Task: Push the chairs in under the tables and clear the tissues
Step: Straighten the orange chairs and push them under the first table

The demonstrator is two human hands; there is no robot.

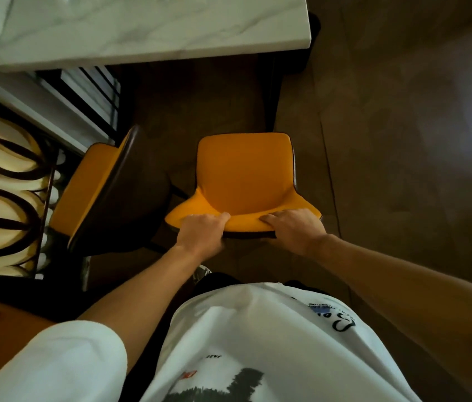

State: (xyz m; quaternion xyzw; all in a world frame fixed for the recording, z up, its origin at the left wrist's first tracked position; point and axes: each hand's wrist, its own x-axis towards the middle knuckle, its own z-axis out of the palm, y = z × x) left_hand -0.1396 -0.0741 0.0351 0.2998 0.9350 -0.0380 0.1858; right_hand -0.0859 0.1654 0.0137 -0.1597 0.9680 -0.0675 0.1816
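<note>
Chair: the orange chair (243,172) is what we are handling; it stands on the dark floor (388,140) in front of us, well short of the marble table (153,33), with its seat wholly out in the open.

Grip: our left hand (200,232) and right hand (295,227) both clamp the top edge of the backrest, fingers curled over the orange front face and the rest of each hand behind the dark rim. The hands sit apart, one toward each end of that edge.

Step in hand: we judge this to be the chair-pushing part, with this chair held but not yet tucked in.

Next move: from the grip, the table lies straight ahead, past the seat. We need an even forward push from both hands so the chair travels square and its seat slides beneath the tabletop edge.

Watch for: the second chair (92,195) stands just beside our left hand, angled and close to our chair's left wing; a skewed push may bump it. A dark table leg (272,94) stands ahead, a little right of centre.

Look of the chair: smooth orange padding, a dark shell edge, a curved back flaring into wings on both sides.

Tissues: something pale lies at the table's far edge, too blurred for us to name.
</note>
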